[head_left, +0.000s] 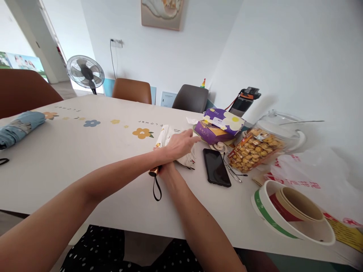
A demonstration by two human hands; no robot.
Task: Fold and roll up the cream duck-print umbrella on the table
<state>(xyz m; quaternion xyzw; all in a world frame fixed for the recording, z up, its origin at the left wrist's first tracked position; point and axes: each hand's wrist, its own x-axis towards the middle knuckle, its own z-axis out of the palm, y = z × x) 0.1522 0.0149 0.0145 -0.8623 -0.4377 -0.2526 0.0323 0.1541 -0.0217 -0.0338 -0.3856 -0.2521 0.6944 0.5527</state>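
A white folded umbrella (166,136) with a small print lies on the white flowered tablecloth (85,151). My left hand (180,145) reaches across from the left and rests flat on it, fingers stretched out towards a purple box (219,126). My right hand (168,168) sits under my left wrist, closed round the umbrella's handle end, with its fingers mostly hidden. The gold handle tip (153,172) and a black wrist strap (156,189) stick out beside it.
Right of my hands lie a black phone (216,167), a clear pack of biscuits (255,149), a glass jar (283,126), a plastic bag (312,170) and tape rolls (292,211). A blue folded umbrella (19,126) lies far left. Chairs and a fan (85,71) stand behind the table.
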